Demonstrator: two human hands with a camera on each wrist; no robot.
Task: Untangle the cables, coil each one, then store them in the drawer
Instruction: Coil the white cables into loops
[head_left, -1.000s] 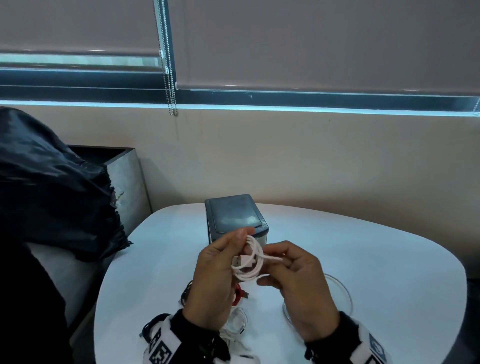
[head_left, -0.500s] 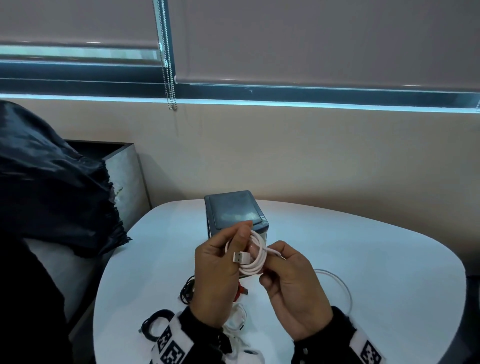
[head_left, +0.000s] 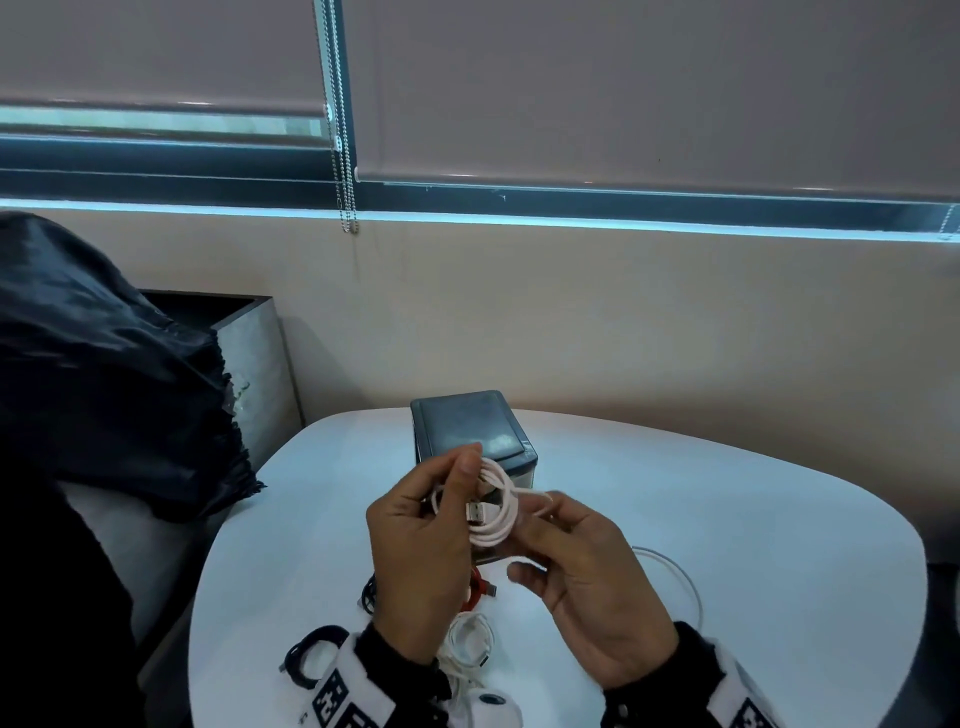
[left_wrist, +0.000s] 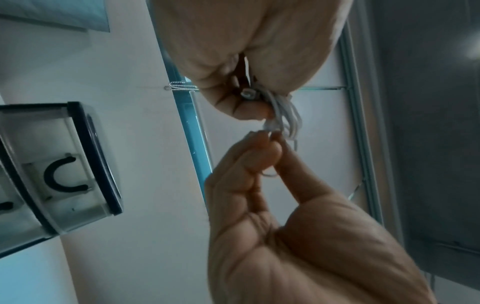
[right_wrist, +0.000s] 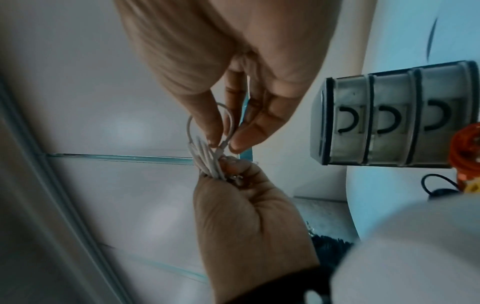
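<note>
Left hand (head_left: 421, 551) pinches white cable coil (head_left: 496, 512) btwn thumb & fingers; right hand (head_left: 587, 582) pinches its loose end.

**White table and what lies on it**

A rounded white table (head_left: 727, 519) carries a small drawer unit (head_left: 470, 421) at its far middle. Nearer lie a red cable (head_left: 475, 592), black cables (head_left: 317, 654), white cables (head_left: 470, 639) and, right, possibly a clear loop (head_left: 685, 577).

Two hands are seen: left hand (head_left: 415, 551), right hand (head_left: 587, 587). One white coiled cable (head_left: 493, 514) is held. On the table (head_left: 727, 545), one drawer unit (head_left: 470, 426) with three drawers, one red cable (head_left: 475, 590), roughly two more white cables and two black ones are counted.
</note>
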